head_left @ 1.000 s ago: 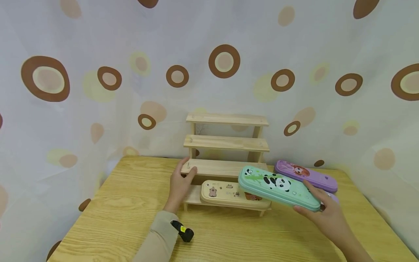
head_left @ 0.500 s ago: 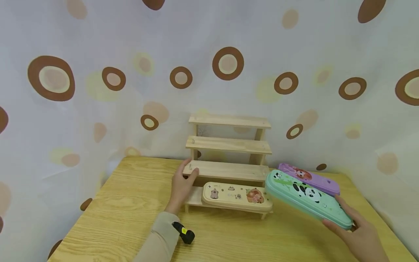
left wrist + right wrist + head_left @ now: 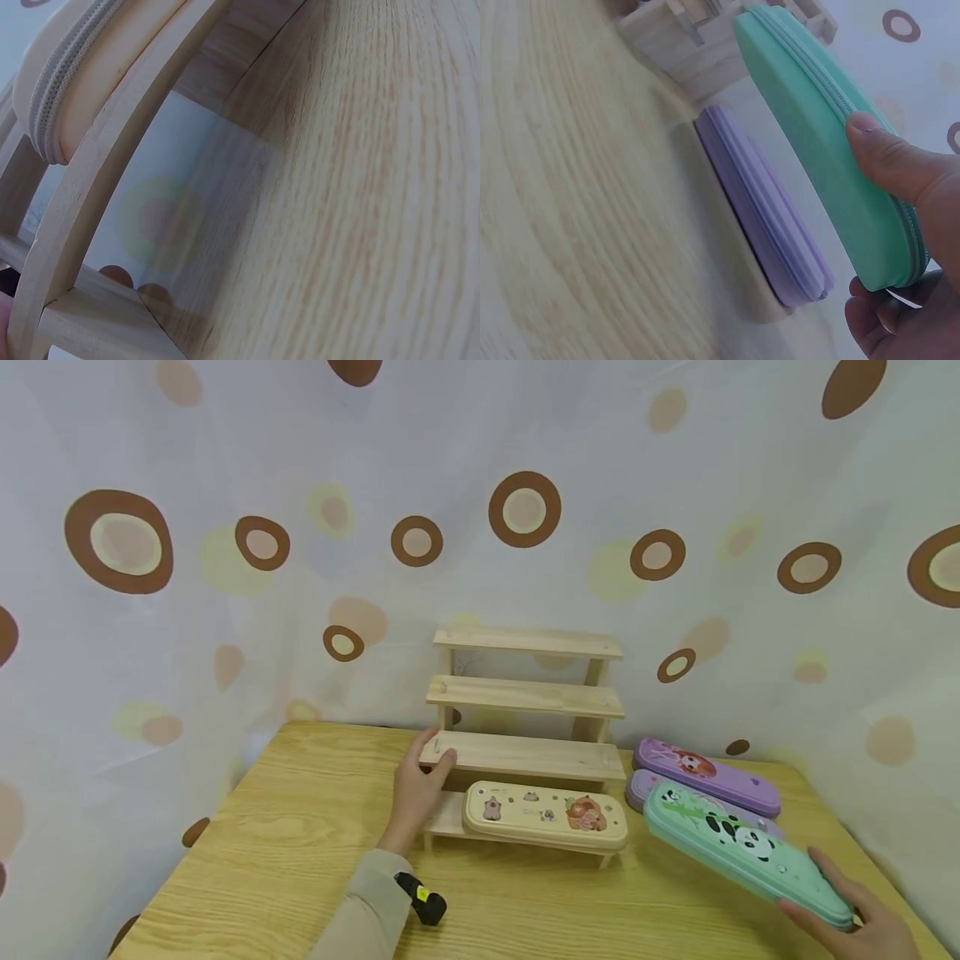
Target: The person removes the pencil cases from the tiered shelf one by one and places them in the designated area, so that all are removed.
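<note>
Pinching the green case point(image 3: 750, 853) by its near end, the right hand point(image 3: 873, 933) holds it above the surface point(image 3: 540, 902), right of the rack point(image 3: 525, 695), long axis slanting away leftward, purple cases point(image 3: 720, 781) just beyond, room to the left, while the left hand point(image 3: 414, 789) touches the rack, its grip impossible to tell.

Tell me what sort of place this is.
Probably an indoor tabletop set-up, perhaps for arranging or display, though the wider room is out of view. Signs are the wood-grain table, the circle-patterned backdrop and the stepped wooden rack bearing a cream case.
</note>
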The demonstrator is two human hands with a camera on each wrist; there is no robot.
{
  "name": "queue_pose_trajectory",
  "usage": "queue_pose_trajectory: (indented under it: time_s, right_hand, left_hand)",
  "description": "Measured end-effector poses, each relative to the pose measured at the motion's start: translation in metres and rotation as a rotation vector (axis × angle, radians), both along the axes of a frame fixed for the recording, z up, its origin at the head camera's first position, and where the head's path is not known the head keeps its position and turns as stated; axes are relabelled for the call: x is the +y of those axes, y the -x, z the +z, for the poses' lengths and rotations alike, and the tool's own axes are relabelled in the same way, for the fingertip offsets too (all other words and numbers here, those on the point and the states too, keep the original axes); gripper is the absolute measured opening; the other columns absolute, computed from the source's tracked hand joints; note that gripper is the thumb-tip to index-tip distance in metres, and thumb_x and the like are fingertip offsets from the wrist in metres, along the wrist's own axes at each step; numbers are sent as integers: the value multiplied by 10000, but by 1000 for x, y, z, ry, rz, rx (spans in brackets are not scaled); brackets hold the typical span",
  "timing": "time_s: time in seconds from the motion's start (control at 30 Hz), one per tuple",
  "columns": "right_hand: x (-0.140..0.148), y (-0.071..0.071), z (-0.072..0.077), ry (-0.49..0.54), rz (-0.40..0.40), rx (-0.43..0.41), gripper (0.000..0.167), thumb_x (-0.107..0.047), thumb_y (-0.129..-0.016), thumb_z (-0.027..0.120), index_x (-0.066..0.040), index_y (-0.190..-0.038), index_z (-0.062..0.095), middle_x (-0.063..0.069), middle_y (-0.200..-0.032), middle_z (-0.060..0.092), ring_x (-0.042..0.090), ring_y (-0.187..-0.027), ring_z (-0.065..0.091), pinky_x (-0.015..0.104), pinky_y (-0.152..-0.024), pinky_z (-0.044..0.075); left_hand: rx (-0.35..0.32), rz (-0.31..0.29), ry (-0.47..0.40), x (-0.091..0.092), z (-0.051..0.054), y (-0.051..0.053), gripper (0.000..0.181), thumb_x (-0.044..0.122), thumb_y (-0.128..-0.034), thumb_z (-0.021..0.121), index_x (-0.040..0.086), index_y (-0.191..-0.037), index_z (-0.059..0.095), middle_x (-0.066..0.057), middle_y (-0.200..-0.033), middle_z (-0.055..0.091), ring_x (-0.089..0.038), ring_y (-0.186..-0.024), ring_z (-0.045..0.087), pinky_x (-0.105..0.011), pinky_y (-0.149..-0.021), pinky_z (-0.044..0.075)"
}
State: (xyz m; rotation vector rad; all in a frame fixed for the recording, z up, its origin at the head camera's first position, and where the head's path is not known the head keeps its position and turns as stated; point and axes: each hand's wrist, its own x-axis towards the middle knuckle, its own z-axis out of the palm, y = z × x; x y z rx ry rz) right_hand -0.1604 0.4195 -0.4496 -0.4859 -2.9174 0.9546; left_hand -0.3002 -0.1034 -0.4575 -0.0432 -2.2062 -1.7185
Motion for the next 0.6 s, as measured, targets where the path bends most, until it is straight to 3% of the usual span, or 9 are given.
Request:
queue_pose_trajectory:
  time_s: [0.07, 0.13, 0.17, 0.33, 0.6]
  right_hand:
    - [2, 3, -3, -9, 24, -27, 1032, -595, -857, 677, -153, -1557, 63, 404, -1467, 247, 587, -1260, 332, 454, -858, 477]
    - [2, 5, -5, -11, 50, -47, 1031, -596, -864, 669, -143, -1557, 55, 413, -1464, 228, 618, -1263, 298, 644, -910, 398]
    - [2, 6, -5, -14, 68, -40, 1028, -588, -869, 669, -128, -1557, 59, 417, -1460, 227, 629, -1258, 291, 670, -919, 377]
    - [3, 11, -11, -43, 146, -24, 1016, -556, -879, 677, -105, -1562, 75, 436, -1442, 229, 650, -1241, 280, 715, -935, 335]
    - [6, 25, -30, -68, 131, -157, 1118, -670, -811, 674, -78, -1549, 78, 439, -1445, 215, 628, -1251, 291, 699, -953, 352]
  left_hand:
    - [5, 2, 0, 0, 0, 0, 537, 350, -951, 660, 194, -1441, 505, -55, -1481, 471, -287, -1369, 405, -508, -1097, 353]
    - [7, 1, 2, 0, 0, 0, 537, 351, -953, 658, 190, -1442, 503, -57, -1482, 470, -288, -1374, 398, -509, -1103, 344]
    - [6, -2, 2, 0, 0, 0, 537, 349, -955, 656, 190, -1444, 500, -54, -1484, 467, -287, -1378, 392, -510, -1107, 338]
    - [-7, -5, 2, 0, -1, 0, 534, 350, -958, 653, 208, -1448, 494, -36, -1489, 462, -273, -1382, 387, -500, -1114, 330]
    - [0, -2, 1, -2, -6, 0, 530, 324, -952, 665, 207, -1442, 500, -16, -1485, 469, -259, -1388, 382, -488, -1131, 303]
